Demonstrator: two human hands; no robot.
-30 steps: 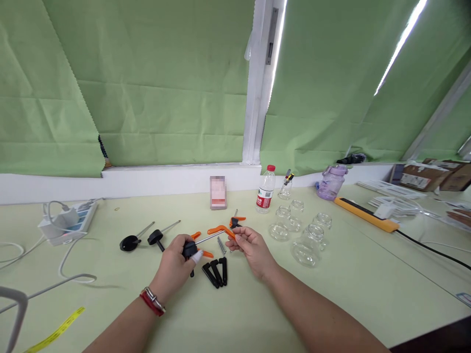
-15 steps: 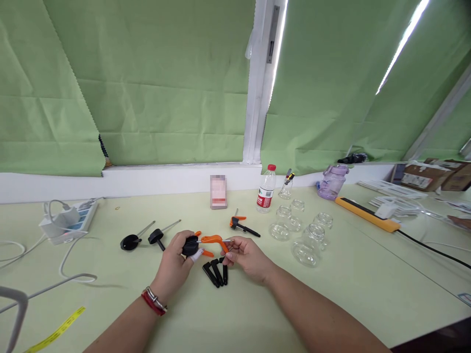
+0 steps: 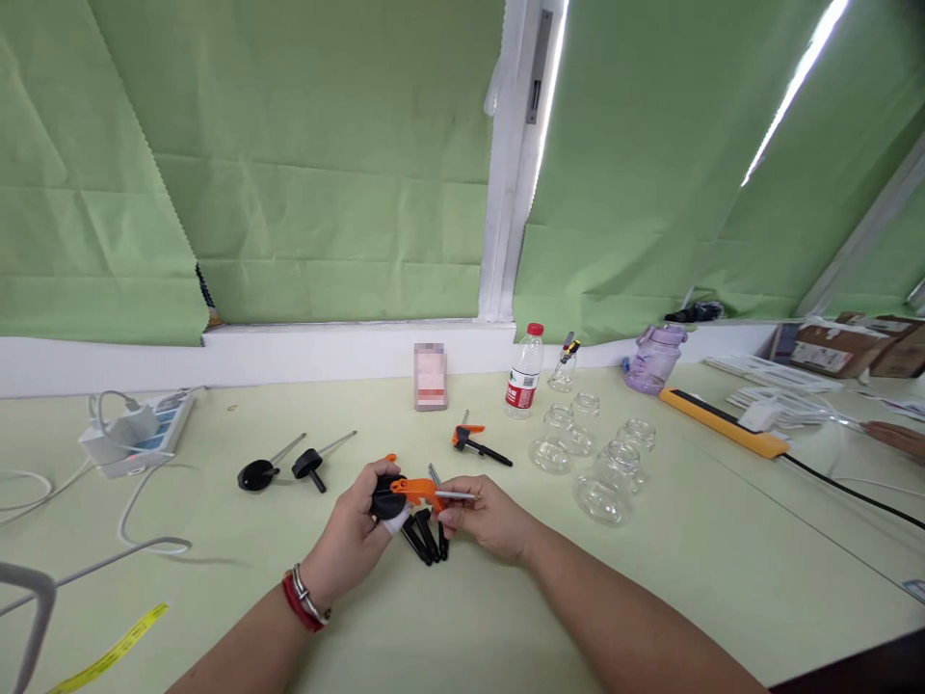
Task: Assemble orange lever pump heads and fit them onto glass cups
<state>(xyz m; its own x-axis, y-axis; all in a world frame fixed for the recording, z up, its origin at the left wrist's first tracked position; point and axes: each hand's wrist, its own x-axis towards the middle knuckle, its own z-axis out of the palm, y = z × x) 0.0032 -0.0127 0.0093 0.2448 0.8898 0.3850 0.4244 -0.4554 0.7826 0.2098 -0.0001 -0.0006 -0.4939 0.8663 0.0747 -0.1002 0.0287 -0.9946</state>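
My left hand (image 3: 353,519) is closed around a black round cap (image 3: 387,495), with a bit of white material at the fingertips. An orange lever (image 3: 415,489) extends from the cap to the right, with a metal rod (image 3: 457,495) beside its end. The thumb and fingers of my right hand (image 3: 486,519) pinch the lever's bent right end; the exact contact is partly hidden. Just beneath my hands lie several black handle pieces (image 3: 426,538). Farther back rests a black-and-orange cap assembly (image 3: 469,441) with a black handle.
Two black caps with metal rods (image 3: 256,474) (image 3: 308,464) lie left. Several clear glass jars (image 3: 603,496), a plastic bottle (image 3: 524,371) and a purple jug (image 3: 654,359) stand right. Cables (image 3: 155,549) and power strips (image 3: 723,422) flank the work area. Another person's hand (image 3: 896,436) shows far right.
The cap and lever have tilted and shifted slightly right and down in my hands. A second thin rod now shows above my right fingers. Another person's hand has come further in at far right.
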